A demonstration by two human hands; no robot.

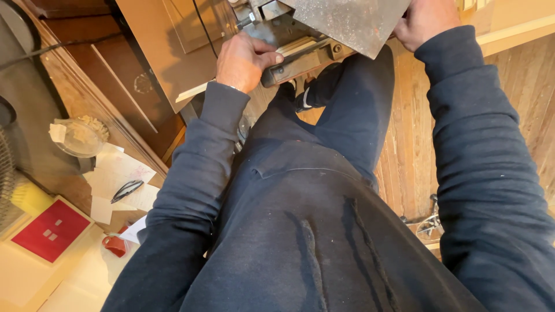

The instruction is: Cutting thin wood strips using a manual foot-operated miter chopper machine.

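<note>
My left hand [245,60] is curled around a thin pale wooden strip [193,91], and its thumb presses on a dark metal bar [300,60] of a machine at the top of the view. Above the bar, a grey speckled metal plate [347,20] tilts over the machine. My right hand [425,20] sits against the plate's right edge. Its fingers are cut off by the frame's top. Both arms are in dark blue sleeves, and my dark hooded top fills the middle of the view.
A brown wooden board [167,52] leans beside the machine. At the left lie a glass bowl [81,136], loose papers [118,173], a dark pen [127,189], a red card [52,231] and a small red object [114,245]. A wire tool [428,222] lies on the plank floor [410,144].
</note>
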